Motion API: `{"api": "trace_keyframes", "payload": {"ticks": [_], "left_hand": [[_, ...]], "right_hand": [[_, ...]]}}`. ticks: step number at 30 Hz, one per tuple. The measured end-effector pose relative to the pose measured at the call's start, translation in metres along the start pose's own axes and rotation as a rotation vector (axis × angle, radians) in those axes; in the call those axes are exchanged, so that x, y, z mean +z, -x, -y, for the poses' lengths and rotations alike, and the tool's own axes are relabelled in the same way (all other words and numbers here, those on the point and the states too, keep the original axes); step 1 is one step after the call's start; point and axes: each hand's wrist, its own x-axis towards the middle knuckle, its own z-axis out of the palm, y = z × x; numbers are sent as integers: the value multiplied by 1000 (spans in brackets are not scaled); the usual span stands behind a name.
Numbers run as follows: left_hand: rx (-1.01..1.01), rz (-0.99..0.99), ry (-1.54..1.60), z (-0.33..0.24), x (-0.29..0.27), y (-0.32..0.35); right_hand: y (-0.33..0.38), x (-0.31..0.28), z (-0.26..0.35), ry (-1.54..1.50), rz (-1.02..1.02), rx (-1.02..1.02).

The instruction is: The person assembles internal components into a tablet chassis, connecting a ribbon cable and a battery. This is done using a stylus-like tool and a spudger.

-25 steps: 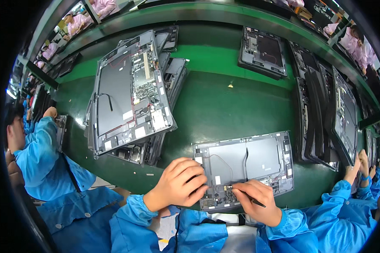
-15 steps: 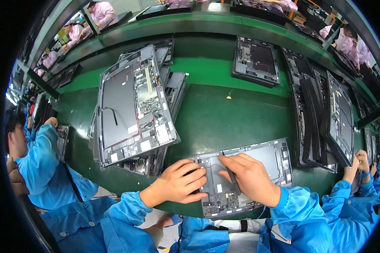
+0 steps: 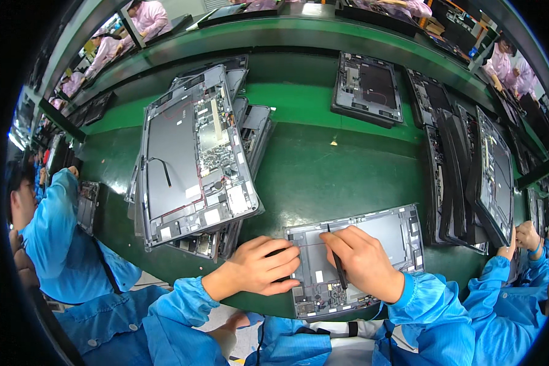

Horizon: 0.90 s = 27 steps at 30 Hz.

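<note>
While my left hand [image 3: 263, 268] lies flat on the grey open laptop chassis [image 3: 372, 241] at the green surface's [image 3: 341, 177] near edge, my right hand [image 3: 363, 262] pinches a black stylus [image 3: 337, 268]; stacked chassis [image 3: 192, 152] lie left.

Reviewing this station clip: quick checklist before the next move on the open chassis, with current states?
1. Left hand steadying the grey open chassis: ok, it rests on the left edge.
2. Right hand gripping the thin black tool: ok, fingers closed around it.
3. Tool tip on the intended spot: cannot tell, too small.
4. Chassis flat on the green belt: ok.
5. Stack of chassis clear of the work: ok, apart on the left.
</note>
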Motion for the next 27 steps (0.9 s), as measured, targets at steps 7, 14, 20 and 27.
{"api": "trace_keyframes", "payload": {"ticks": [7,14,20,27], "left_hand": [[-51,-17,52,-1,0,-9],[-32,-26,25,0,3,-3],[-4,-21,22,3,6,-4],[-14,-16,34,2,1,-7]], "right_hand": [[3,-6,0,9,10,-4],[-14,-22,8,-186,-36,9],[-38,2,-26,-784,72,36],[-38,-6,-24,-809,204,299]]}}
